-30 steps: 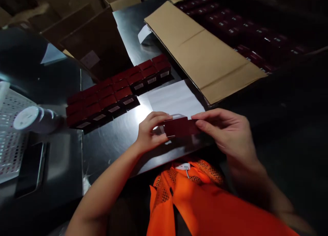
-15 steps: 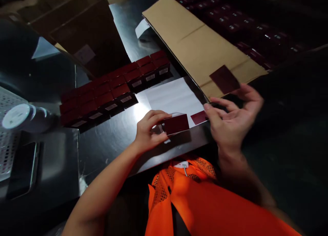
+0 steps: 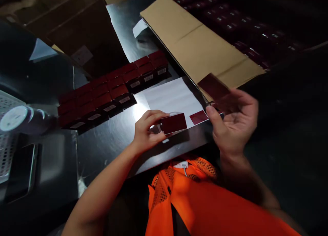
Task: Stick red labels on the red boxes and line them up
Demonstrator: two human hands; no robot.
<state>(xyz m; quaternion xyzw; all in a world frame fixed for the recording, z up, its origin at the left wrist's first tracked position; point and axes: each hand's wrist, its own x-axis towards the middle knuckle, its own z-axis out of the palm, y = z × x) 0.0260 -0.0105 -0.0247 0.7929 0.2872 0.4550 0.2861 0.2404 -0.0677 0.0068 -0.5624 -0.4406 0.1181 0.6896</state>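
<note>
My left hand [image 3: 148,130] is closed on a small dark red box [image 3: 174,123], thumb below and fingers above, over the near edge of the table. In my right hand [image 3: 234,121] a flat dark red card [image 3: 213,87] is caught at the fingers, tilted up over the edge of the cardboard flap. My right thumb stands apart from the card, close to a white sheet [image 3: 170,95]. On that sheet lies a flat dark red rectangular piece [image 3: 198,117], just left of the thumb. How the fingers grip the card is partly blurred.
Several dark red boxes with barcode labels stand in a row [image 3: 112,89] on the metal table [image 3: 102,150]. A carton with a wide flap [image 3: 189,34] holds more boxes at right. Left are a brown carton [image 3: 89,34], a jar [image 3: 24,119], a white basket [image 3: 6,154] and a phone [image 3: 22,172].
My right hand has turned, and the card in it has swung left and slightly down. My left hand holds the box almost still; the whole view has shifted slightly left.
</note>
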